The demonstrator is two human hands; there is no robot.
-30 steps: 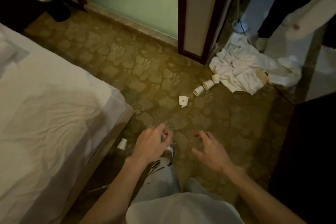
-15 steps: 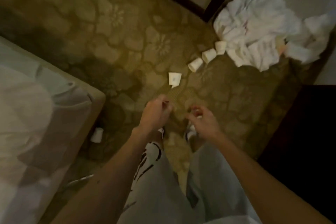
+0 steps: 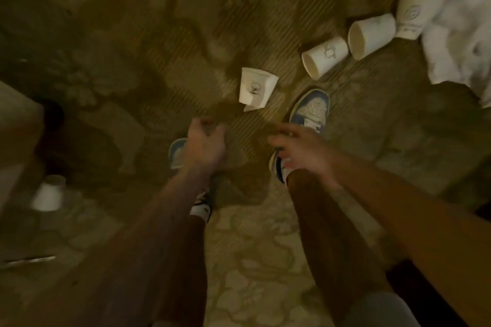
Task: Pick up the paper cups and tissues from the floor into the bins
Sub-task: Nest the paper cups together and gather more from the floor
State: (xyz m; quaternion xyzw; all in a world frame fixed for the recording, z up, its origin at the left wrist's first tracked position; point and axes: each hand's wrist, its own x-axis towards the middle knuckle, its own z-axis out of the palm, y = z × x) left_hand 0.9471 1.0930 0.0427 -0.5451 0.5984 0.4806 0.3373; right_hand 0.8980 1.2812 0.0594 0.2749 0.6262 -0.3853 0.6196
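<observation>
Head view, looking straight down. The left hand (image 3: 204,141) is seen with fingers loosely curled and nothing held. The right hand (image 3: 300,148) is blurred, but its fingers look spread and relaxed, and nothing is gripped there either. Both are hung low over the carpet (image 3: 132,34).

Way off to the left of the left fingers, a blurry cup (image 3: 49,194) can be made out on the floor.

Just ahead of the fingertips, between the two hands, a squashed cup (image 3: 256,89) is lying flat. That's probably the one being gone for. Since it's flattened, it'd be better pinched at one edge, or by the torn flap nearest the fingers, than scooped. The right shoe (image 3: 310,109) is parked just beside it, so a kick should be avoided.

Further ahead and to the right of the right fingers, three more are lined up on their sides: the second cup (image 3: 325,60), third cup (image 3: 372,34) and fourth cup (image 3: 417,14), each touching or nearly touching the next. Those could probably be nested and carried in one go.

Farthest right, a white heap (image 3: 457,34) is seen against the fourth cup. Tissue or cloth can't be told. No bin is in view.

A dark logo is printed on most of the cups, but it's too smeared to be read, so no brand can be named.
</observation>
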